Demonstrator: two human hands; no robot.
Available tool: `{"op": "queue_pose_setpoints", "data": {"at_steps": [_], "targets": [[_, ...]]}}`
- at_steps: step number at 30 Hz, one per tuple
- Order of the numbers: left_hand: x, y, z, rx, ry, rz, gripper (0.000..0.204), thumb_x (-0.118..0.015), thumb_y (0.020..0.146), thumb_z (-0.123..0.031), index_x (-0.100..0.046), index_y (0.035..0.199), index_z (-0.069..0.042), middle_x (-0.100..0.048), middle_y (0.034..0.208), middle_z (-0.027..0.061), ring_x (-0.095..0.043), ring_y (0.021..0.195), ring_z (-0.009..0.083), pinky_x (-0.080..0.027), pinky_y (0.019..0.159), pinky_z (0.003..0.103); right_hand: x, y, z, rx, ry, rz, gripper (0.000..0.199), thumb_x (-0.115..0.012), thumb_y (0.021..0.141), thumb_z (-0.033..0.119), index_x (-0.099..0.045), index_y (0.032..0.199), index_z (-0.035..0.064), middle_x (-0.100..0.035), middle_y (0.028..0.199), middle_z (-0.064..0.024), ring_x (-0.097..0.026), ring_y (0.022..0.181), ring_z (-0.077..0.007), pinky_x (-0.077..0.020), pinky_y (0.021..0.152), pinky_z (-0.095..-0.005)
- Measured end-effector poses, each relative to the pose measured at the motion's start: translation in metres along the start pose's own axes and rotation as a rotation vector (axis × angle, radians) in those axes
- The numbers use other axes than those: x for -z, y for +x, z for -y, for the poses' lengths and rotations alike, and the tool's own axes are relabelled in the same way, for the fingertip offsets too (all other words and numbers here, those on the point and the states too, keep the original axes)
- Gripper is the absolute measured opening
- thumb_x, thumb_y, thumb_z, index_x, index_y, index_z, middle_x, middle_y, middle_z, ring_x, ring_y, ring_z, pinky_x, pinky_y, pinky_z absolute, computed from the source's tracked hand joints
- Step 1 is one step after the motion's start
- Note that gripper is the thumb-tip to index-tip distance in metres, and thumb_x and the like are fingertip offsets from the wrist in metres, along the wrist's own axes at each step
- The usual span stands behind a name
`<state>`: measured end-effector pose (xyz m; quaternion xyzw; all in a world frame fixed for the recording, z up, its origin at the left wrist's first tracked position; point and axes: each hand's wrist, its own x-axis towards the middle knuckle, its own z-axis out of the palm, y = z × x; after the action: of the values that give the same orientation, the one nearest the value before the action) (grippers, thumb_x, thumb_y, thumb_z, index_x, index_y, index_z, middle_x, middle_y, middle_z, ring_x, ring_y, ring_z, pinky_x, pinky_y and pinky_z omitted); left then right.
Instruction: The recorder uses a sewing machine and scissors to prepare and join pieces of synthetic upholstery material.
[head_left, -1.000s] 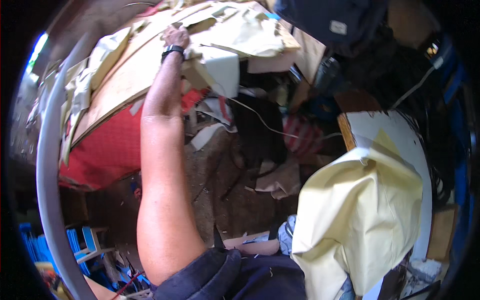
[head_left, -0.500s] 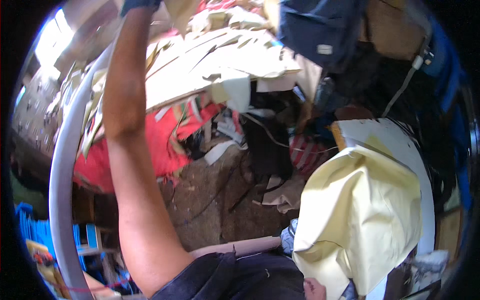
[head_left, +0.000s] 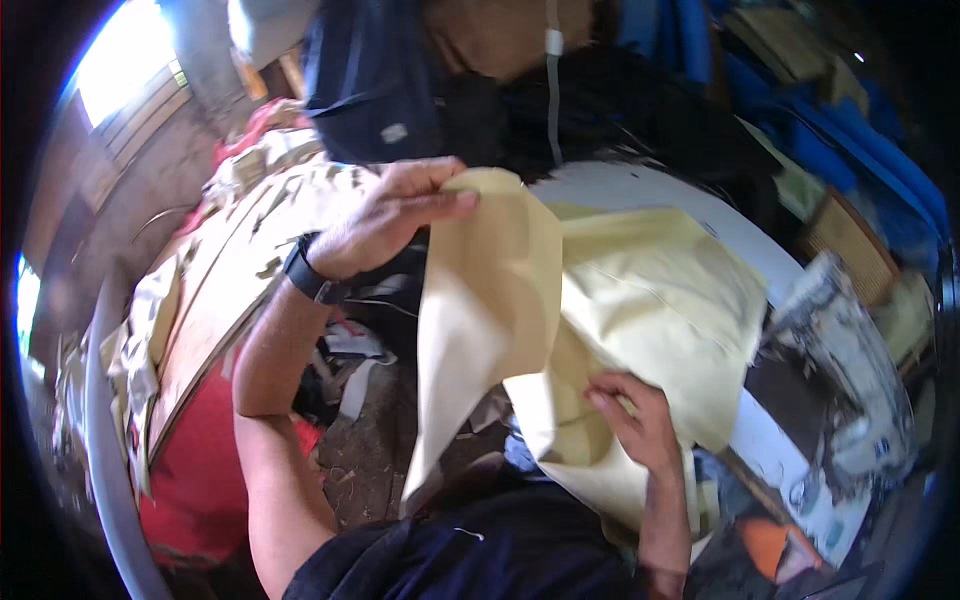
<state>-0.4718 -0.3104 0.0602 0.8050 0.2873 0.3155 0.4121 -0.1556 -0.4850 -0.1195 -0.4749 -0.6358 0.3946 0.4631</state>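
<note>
My left hand (head_left: 415,203), with a black band on its wrist, pinches the top edge of a cream sheet of fabric or leatherette (head_left: 490,270). The sheet hangs down in front of me, its lower end narrowing toward my lap. A larger pale-yellow piece of the same look (head_left: 660,300) lies creased over the white tabletop (head_left: 610,185) and droops toward my lap. Over its lower part is my right hand (head_left: 635,420), thumb and fingers curled together. Whether they grip an edge of it, I cannot make out.
At left, a bench bears a heap of cream offcuts (head_left: 240,240), with red cloth (head_left: 195,480) hanging below. A pale curved bar (head_left: 100,420) runs along the left. Dark blue cloth (head_left: 370,90) hangs ahead. A plastic-wrapped bundle (head_left: 860,370) and an orange thing (head_left: 765,545) lie at right.
My left arm, stretched far out over the bench, has come back and now holds up a cream sheet. My right hand has risen onto the yellow piece. The view has turned right.
</note>
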Motion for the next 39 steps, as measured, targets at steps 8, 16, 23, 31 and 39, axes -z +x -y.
{"op": "queue_pose_setpoints", "data": {"at_steps": [8,16,23,31,39], "targets": [[-0.113,0.035,0.053,0.058,-0.378,0.425,0.020,-0.065,0.107,-0.019,-0.068,0.114,0.000,-0.062,0.095,-0.0066,-0.055,0.088,0.0047,-0.047,0.081,0.025,0.036,0.027,-0.002,0.236,0.172,-0.272,0.083,-0.086,0.087,0.035,-0.047,0.154,0.0058,-0.053,0.150,-0.0119,-0.054,0.135,-0.0252,-0.0456,0.110,-0.0430],[-0.195,0.019,0.050,-0.103,-0.232,0.561,0.033,-0.082,0.093,-0.022,-0.072,0.114,0.001,-0.074,0.094,0.0110,-0.068,0.085,0.0146,-0.055,0.077,0.029,0.059,-0.016,0.050,0.182,-0.385,-0.039,0.027,-0.083,0.089,0.015,-0.073,0.111,0.0027,-0.069,0.093,-0.0106,-0.069,0.088,-0.0277,-0.0563,0.079,-0.0400],[-0.215,-0.065,0.145,0.041,0.051,0.926,0.043,-0.087,0.087,-0.025,-0.073,0.117,0.003,-0.076,0.108,0.0188,-0.074,0.096,0.0290,-0.059,0.086,0.041,0.117,-0.095,0.069,0.193,-0.121,0.078,0.018,-0.080,0.091,0.011,-0.070,0.083,-0.0010,-0.064,0.078,-0.0114,-0.062,0.069,-0.0269,-0.0488,0.062,-0.0400],[-0.027,0.082,0.060,-0.499,0.724,-0.164,0.032,-0.066,0.078,0.013,-0.076,0.105,-0.002,-0.072,0.102,0.0134,-0.071,0.096,0.0270,-0.057,0.084,0.035,0.154,-0.007,0.050,0.420,-0.773,-0.389,0.037,-0.075,0.078,-0.008,-0.080,0.109,0.0101,-0.063,0.082,-0.0046,-0.064,0.076,-0.0246,-0.0552,0.070,-0.0359],[-0.066,0.141,0.119,-0.442,0.993,0.261,0.039,-0.079,0.077,0.000,-0.076,0.115,-0.007,-0.073,0.117,0.0132,-0.069,0.113,0.0293,-0.052,0.102,0.042,0.143,-0.011,-0.055,0.266,-1.271,-0.593,0.045,-0.071,0.082,0.000,-0.074,0.123,0.0167,-0.059,0.089,-0.0033,-0.063,0.080,-0.0226,-0.0580,0.070,-0.0343]]}}
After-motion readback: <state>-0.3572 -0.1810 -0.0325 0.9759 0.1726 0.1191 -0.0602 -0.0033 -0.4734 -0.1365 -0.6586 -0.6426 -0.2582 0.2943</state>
